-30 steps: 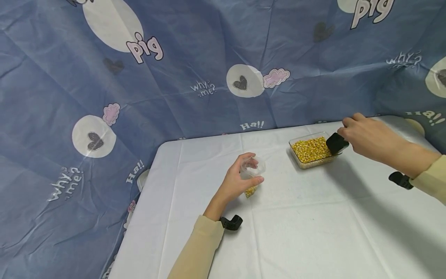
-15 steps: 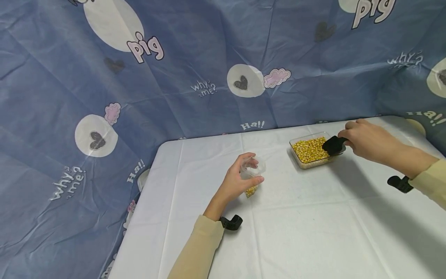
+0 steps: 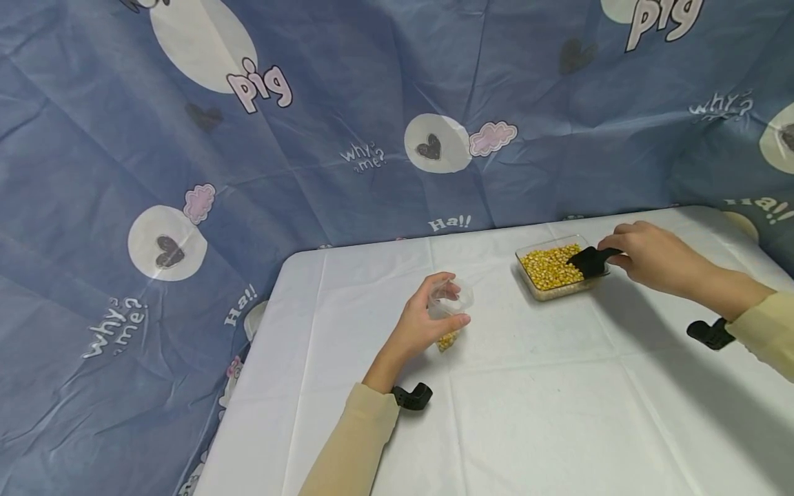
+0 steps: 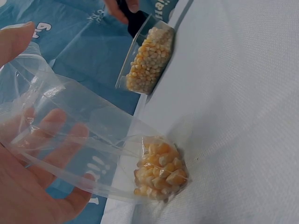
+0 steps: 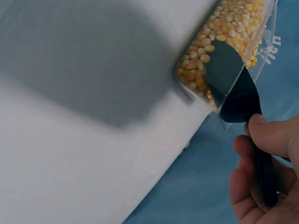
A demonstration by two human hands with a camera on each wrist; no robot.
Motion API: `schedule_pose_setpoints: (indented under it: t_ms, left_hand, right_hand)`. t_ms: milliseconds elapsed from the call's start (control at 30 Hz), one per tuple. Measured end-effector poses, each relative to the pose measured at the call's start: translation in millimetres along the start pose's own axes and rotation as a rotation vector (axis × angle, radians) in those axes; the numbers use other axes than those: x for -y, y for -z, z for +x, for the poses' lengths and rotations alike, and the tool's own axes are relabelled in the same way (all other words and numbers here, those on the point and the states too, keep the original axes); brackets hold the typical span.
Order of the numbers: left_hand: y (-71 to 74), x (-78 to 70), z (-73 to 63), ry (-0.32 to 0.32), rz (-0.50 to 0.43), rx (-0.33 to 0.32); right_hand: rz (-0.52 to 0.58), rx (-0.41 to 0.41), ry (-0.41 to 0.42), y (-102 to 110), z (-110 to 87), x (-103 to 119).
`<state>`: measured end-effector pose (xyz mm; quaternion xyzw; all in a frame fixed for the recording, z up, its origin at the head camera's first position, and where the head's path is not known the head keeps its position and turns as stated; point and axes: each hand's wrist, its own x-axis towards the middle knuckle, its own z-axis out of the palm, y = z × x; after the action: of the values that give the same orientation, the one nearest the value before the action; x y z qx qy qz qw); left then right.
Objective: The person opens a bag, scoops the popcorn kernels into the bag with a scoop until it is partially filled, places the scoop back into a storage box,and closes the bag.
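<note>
My left hand [image 3: 417,322] holds a clear plastic bag [image 4: 100,112] upright by its mouth, thumb and fingers curved and spread about the rim. Corn kernels [image 4: 161,170] fill the bottom of the bag, which touches the table. At the right, my right hand [image 3: 654,258] grips the handle of a small black scoop [image 3: 589,262]. The scoop's blade is pushed into the kernels at the right end of a clear rectangular container [image 3: 538,295]. In the right wrist view, part of the blade [image 5: 224,70] shows through the container wall, among kernels.
A white cloth [image 3: 533,406] covers the table. Behind and to the left hangs a blue printed curtain [image 3: 347,89]. Each wrist wears a black camera mount, such as the left camera mount [image 3: 412,396].
The right hand has moved a little left and lower, tilting the scoop flatter and driving its blade further left into the kernels. Left hand and bag have stayed still.
</note>
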<state>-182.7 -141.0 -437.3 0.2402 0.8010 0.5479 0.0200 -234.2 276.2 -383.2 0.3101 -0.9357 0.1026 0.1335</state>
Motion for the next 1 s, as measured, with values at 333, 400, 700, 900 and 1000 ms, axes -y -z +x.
schedule_pose_setpoints:
  t_ms: [333, 400, 700, 900, 1000]
  left_hand:
    - [0.0, -1.5, -1.4, 0.008, 0.017, -0.005]
    - [0.0, -0.9, -1.5, 0.007, 0.016, -0.004]
    - [-0.3, -1.2, -1.7, 0.012, 0.008, 0.001]
    - [-0.3, -1.1, -1.1, 0.003, 0.023, -0.007]
    - [-0.6, -0.1, -0.9, -0.001, 0.022, -0.009]
  right_hand:
    - [0.070, 0.004, -0.066, -10.7, -5.6, -5.9]
    - [0.093, 0.008, -0.091, -13.0, -7.0, -6.7]
    - [0.202, 0.035, -0.202, -20.6, -14.0, -10.5]
    - [0.242, 0.035, -0.237, -23.8, -16.9, -10.0]
    - [0.254, 0.037, -0.258, -24.9, -18.4, -9.3]
